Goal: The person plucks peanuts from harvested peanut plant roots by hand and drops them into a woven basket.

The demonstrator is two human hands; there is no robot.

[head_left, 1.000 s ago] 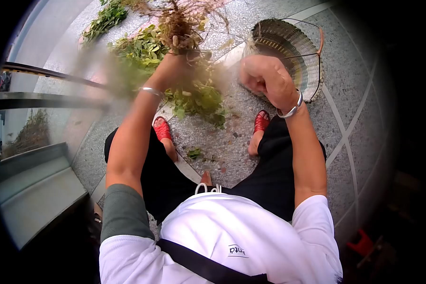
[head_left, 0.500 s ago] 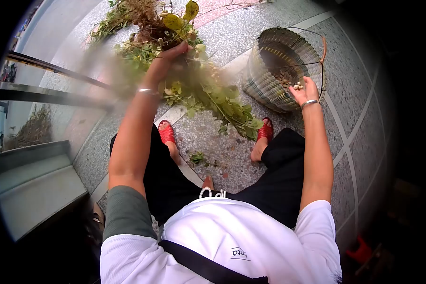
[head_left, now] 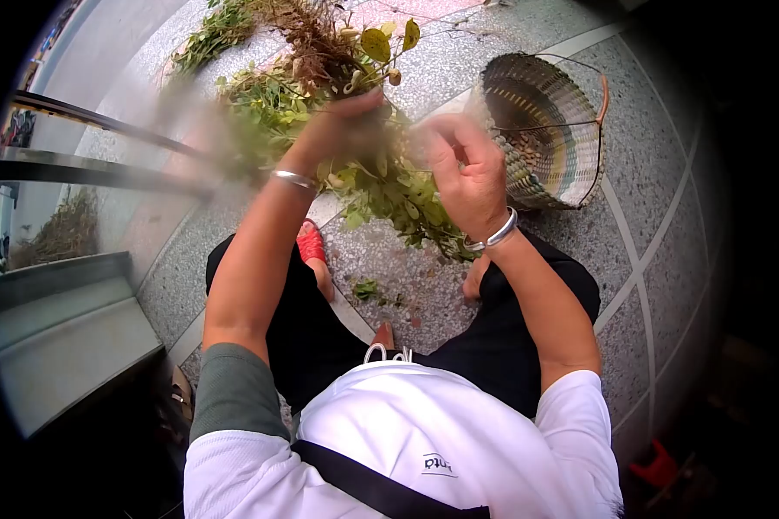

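Observation:
My left hand [head_left: 348, 121] is wrapped round a leafy plant bunch [head_left: 402, 203], whose brown roots [head_left: 316, 43] and pale pods stick out above the fist. The leaves hang down toward my feet. Close to the right side of the bunch is my right hand [head_left: 467, 164], its fingers curled with thumb and fingertips near each other; blur hides what they may hold. Just beyond it stands a woven basket [head_left: 584, 164] with a thin handle, holding small pale brown pods [head_left: 526, 145] at its bottom.
More leafy plants [head_left: 212, 39] lie on the speckled floor at the upper left. A grey step-like block [head_left: 74, 346] and dark rails [head_left: 78, 177] are at the left. Leaf scraps [head_left: 366, 290] lie between my feet. Something red [head_left: 653, 464] is at the lower right.
My right hand has moved from over the basket, where it was open with pods on it, left to the bunch, and its fingers have curled. My left hand has shifted slightly right with the bunch.

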